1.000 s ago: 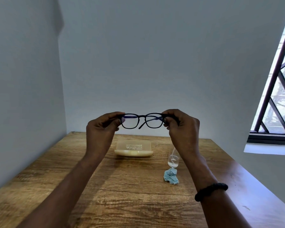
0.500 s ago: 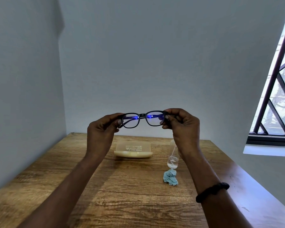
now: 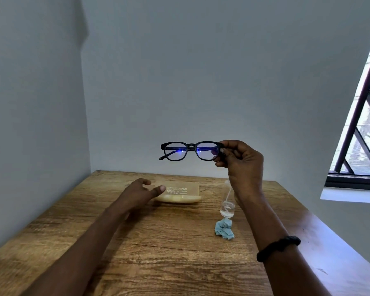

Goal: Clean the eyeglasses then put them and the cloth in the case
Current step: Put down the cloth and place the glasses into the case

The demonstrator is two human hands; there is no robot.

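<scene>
**Above the counter [image 3: 158,253], eyeglasses [image 3: 189,151] hung from one hand**

Over the counter's far end, the right hand [image 3: 241,165] pinched the black eyeglasses by their right corner, with the lenses level and well clear of the wood. The left hand [image 3: 139,193] held nothing; its fingers were loosely spread, with the tips at the closed yellowish case [image 3: 179,193], though contact could not be told. The crumpled blue cloth [image 3: 223,228] lay just before a clear spray bottle [image 3: 228,201].

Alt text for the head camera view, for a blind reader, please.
The right hand pinches black eyeglasses by one end above a wooden table; the open left hand hovers at a yellowish case. A crumpled blue cloth and a clear bottle sit near the right forearm.
</scene>
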